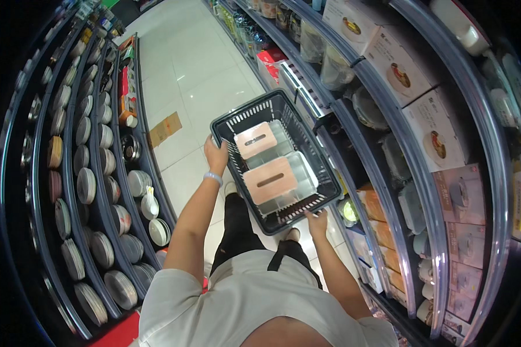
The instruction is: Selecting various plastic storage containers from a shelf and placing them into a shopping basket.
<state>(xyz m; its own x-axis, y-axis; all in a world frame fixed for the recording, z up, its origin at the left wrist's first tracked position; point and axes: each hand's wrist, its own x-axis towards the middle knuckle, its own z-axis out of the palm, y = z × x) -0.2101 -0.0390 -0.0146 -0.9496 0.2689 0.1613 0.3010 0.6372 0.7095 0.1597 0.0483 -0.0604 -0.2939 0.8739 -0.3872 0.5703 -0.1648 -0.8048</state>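
Note:
A black plastic shopping basket (pixel 267 228) hangs tilted in front of my body, over the aisle floor. My left hand (pixel 216 155) grips its left rim, a pale bangle on that wrist. At the near right end, my right hand (pixel 317 222) holds the rim, fingers partly hidden under the edge. Inside lie two tissue-box organizers with clear compartments: the farther one (pixel 256 139) and the nearer one (pixel 271 180). Each has a wood-toned lid with a long slot.
Left shelves carry stacked plates (pixel 87 185) and bowls (pixel 122 219). Right shelves hold boxed cookware (pixel 434 130), clear plastic containers (pixel 369 107) and orange packages (pixel 384 234), close to the basket's right side. A flat cardboard piece (pixel 165 129) lies on the tiled floor (pixel 195 82).

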